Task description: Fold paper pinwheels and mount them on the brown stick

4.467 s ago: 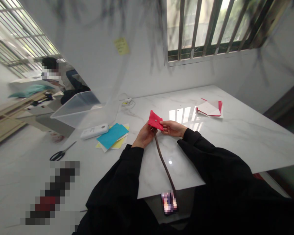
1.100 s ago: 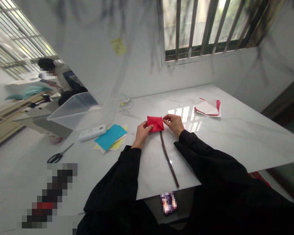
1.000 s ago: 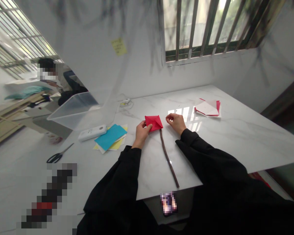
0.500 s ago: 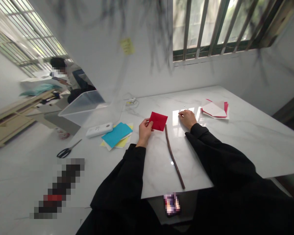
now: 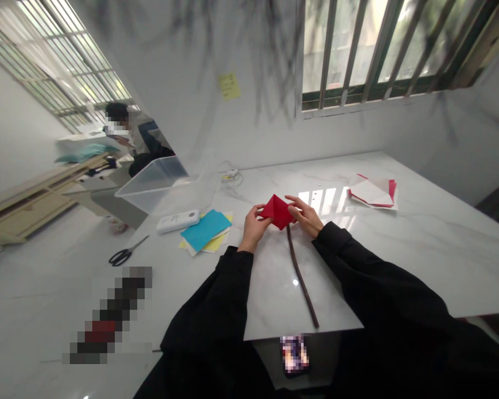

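Note:
A folded piece of red paper [image 5: 276, 211] is held between my two hands over the white table, its corner pointing up and a crease showing down it. My left hand [image 5: 254, 226] pinches its left edge between thumb and fingers. On the opposite edge, my right hand [image 5: 304, 215] has its thumb and fingertips closed on the paper, the index finger reaching out above. Below the paper lies a thin brown stick [image 5: 301, 277], its top end close under the paper and its lower end near the table's front edge.
Blue and yellow paper sheets [image 5: 207, 229] lie to the left beside a white device [image 5: 178, 221], black scissors [image 5: 128, 250] and a clear plastic bin [image 5: 153, 188]. Red and white papers [image 5: 372, 192] rest at the right. A person [image 5: 139, 133] sits at the far left.
My right hand has come left from the bare table and taken the red paper's right side. The paper has been turned so that a corner points up. My view has shifted slightly.

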A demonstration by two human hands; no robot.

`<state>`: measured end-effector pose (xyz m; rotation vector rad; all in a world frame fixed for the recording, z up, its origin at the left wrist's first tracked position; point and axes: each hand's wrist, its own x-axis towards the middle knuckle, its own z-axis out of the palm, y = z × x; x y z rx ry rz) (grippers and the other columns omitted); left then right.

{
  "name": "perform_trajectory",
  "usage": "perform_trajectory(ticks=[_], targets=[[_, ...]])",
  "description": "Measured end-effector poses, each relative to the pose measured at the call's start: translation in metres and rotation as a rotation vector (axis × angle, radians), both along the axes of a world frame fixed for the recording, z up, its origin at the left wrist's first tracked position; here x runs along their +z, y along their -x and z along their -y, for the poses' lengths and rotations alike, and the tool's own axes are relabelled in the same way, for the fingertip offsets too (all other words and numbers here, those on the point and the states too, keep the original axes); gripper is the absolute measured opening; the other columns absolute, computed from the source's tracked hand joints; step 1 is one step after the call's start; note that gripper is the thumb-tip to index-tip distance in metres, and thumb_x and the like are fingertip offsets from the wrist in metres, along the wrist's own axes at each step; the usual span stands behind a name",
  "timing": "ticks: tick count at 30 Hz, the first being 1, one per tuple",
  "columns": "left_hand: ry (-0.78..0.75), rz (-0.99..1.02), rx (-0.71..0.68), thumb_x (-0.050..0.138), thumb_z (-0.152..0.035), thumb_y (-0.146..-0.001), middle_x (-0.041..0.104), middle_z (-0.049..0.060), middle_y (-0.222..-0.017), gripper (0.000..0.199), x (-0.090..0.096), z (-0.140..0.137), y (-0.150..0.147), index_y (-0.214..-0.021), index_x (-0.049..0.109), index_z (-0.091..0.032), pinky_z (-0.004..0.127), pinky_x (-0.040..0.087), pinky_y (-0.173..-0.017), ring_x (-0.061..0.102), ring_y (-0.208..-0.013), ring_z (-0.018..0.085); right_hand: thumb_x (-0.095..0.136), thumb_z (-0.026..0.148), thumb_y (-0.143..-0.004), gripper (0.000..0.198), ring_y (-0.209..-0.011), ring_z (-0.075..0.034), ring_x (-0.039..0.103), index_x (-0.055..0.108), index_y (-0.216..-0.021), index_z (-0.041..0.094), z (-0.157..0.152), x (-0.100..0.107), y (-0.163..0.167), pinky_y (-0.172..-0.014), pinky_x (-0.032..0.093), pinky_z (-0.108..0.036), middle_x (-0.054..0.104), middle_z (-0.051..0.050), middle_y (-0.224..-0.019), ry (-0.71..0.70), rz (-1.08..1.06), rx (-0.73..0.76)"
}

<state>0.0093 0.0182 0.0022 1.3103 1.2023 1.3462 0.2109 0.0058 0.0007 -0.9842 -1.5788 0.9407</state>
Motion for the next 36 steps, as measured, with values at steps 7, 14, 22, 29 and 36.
perform_trajectory(ticks=[7, 14, 22, 29, 36], targets=[[0.005, -0.031, 0.071, 0.083, -0.047, -0.069, 0.071, 0.005, -0.084, 0.048, -0.004, -0.01, 0.004, -0.103, 0.069, -0.015, 0.025, 0.049, -0.057, 0.063, -0.065, 0.015, 0.07, 0.037, -0.085, 0.052, -0.062, -0.013, 0.063, 0.061, -0.133, 0.021, 0.008, -0.011, 0.003, -0.062, 0.055, -0.028, 0.071, -0.004, -0.092, -0.064, 0.083, -0.113], [-0.005, -0.041, -0.034, 0.081, -0.049, -0.072, 0.072, 0.004, -0.081, 0.042, 0.005, -0.002, -0.001, -0.097, 0.075, -0.015, 0.024, 0.048, -0.058, 0.06, -0.063, 0.013, 0.073, 0.048, -0.084, 0.063, -0.068, -0.014, 0.065, 0.058, -0.139, 0.022, 0.007, -0.005, 0.004, -0.061, 0.055, -0.028, 0.07, -0.009, -0.112, -0.044, 0.052, -0.174], [0.08, 0.169, -0.117, 0.081, -0.028, -0.065, 0.075, 0.007, -0.094, 0.048, 0.015, 0.002, -0.005, -0.109, 0.068, -0.015, 0.033, 0.054, -0.082, 0.069, -0.08, 0.017, 0.065, 0.028, -0.082, 0.031, -0.084, -0.019, 0.07, 0.068, -0.112, 0.02, -0.002, -0.01, 0.002, -0.076, 0.058, -0.032, 0.076, -0.005, -0.1, -0.043, 0.053, -0.198], [-0.054, 0.061, 0.008, 0.066, -0.014, -0.061, 0.069, 0.003, -0.104, 0.037, 0.015, 0.001, 0.0, -0.094, 0.052, -0.021, 0.024, 0.052, -0.069, 0.067, -0.077, 0.013, 0.059, 0.025, -0.077, 0.024, -0.077, -0.018, 0.071, 0.06, -0.101, 0.021, -0.01, -0.018, 0.001, -0.067, 0.058, -0.031, 0.075, -0.003, -0.09, 0.07, -0.06, -0.25], [-0.103, -0.06, -0.05, 0.07, -0.022, -0.069, 0.075, 0.008, -0.101, 0.006, 0.01, -0.003, -0.001, -0.07, 0.068, -0.017, 0.03, 0.055, -0.08, 0.069, -0.082, 0.018, 0.065, 0.028, -0.072, 0.026, -0.069, -0.017, 0.069, 0.052, -0.094, 0.023, -0.016, -0.02, -0.001, -0.06, 0.059, -0.03, 0.069, -0.002, -0.094, 0.164, -0.261, -0.34]])
